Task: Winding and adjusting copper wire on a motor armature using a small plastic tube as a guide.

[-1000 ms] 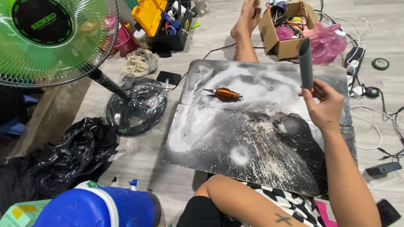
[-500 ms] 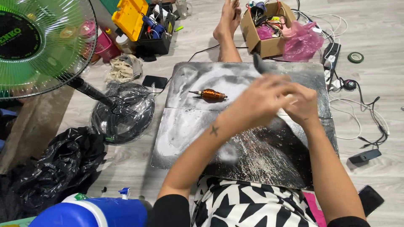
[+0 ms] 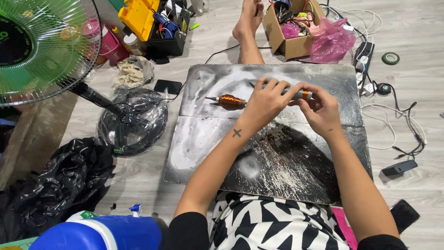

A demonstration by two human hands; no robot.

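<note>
Seated on a wood-look floor, I work over a scuffed grey board (image 3: pixel 286 171) that rests across my lap, its near edge against my black-and-white patterned garment (image 3: pixel 273 222). Both arms reach forward to the middle of the board. My left hand (image 3: pixel 266 103) is closed over a slim grey cylinder (image 3: pixel 303 95) that lies crosswise, fingers curled on top; my right hand (image 3: pixel 320 110) pinches the same cylinder from the other side, thumb and fingertips closed near an orange band at its exposed end. The cylinder sits between the two hands, most of its length hidden under my left fingers (only the right end shows clearly), held just above the board's upper half.

Just left of my left hand, lying loose on the board and untouched, is a copper-wound rotor (image 3: pixel 230 101) with a thin shaft pointing left.

Beyond the board my bare foot (image 3: pixel 247 28) stretches toward a cardboard box (image 3: pixel 289 32) of odds and ends and a pink plastic bag (image 3: pixel 330 41). White cables (image 3: pixel 393 115) trail on the right, near a roll of green tape (image 3: pixel 391 58). At left stand a green fan (image 3: pixel 41 46), its round base (image 3: pixel 132 122) wrapped in clear plastic, and a black bag (image 3: pixel 60 180); a blue container (image 3: pixel 101 234) sits nearest, bottom left.
</note>
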